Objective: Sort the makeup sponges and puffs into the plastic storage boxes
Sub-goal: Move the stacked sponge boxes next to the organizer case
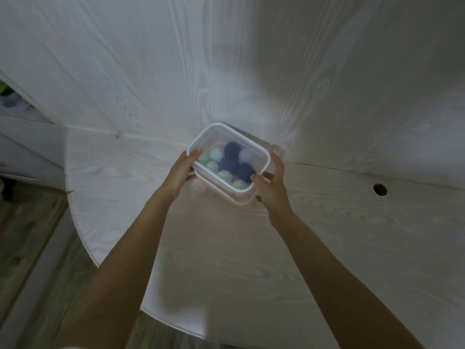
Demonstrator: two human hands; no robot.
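Observation:
A clear plastic storage box (pixel 216 132) with a white rim is held over the far part of the white table (pixel 251 248), close to the wall. It holds several makeup sponges: dark blue sponges (pixel 232 148), mint green sponges (pixel 216 155) and a pale lilac sponge (pixel 246 155). My left hand (pixel 181 172) grips the box's left end. My right hand (pixel 271 187) grips its right end, thumb on the near rim. The image is slightly blurred. Below the box a second rim or lid edge (pixel 226 195) shows faintly.
A white wood-grain wall (pixel 226 59) rises right behind the box. A round cable hole (pixel 380 189) sits in the table at the right. The table's curved edge (pixel 83 235) drops to a wooden floor (pixel 25 235) on the left.

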